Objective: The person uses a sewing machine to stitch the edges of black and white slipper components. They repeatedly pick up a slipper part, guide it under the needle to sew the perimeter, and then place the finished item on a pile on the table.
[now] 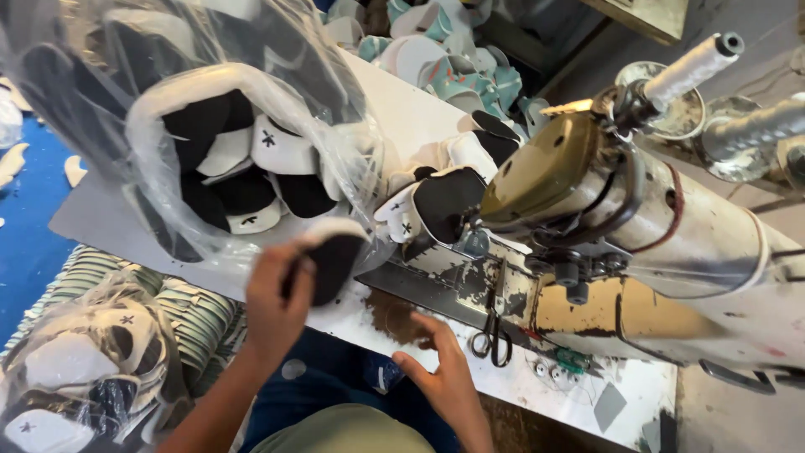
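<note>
Two hands are in view over a worn white work table [402, 109]. The left hand [275, 298] is raised and closed around a black shoe piece with a white edge [334, 256], fingers curled over its near side and thumb tucked behind; the piece sits just below the mouth of a large clear plastic bag [210, 143]. That bag hangs open above the table and holds many black and white cut pieces [243, 180], some marked with small black crosses. The right hand [444, 369] rests flat on the table edge, fingers spread and holding nothing, beside a brown worn patch [394, 315] in the table surface.

An industrial sewing machine [637, 252] takes up the right half of the scene, its cream paint chipped and its olive end cover [545, 168] facing the person. More black and white pieces [444, 197] lie stacked on the table against the machine head. A pair of small scissors [492, 335] lies on the table near the right hand, just in front of the machine base. Two thread spools [696, 63] stand on top of the machine.

A second clear bag of similar pieces [84, 369] sits at lower left, next to a stack of pale green ribbed parts [189, 315]. Teal and white cut parts [453, 59] are heaped beyond the far table edge. The floor [29, 218] at left is blue.
</note>
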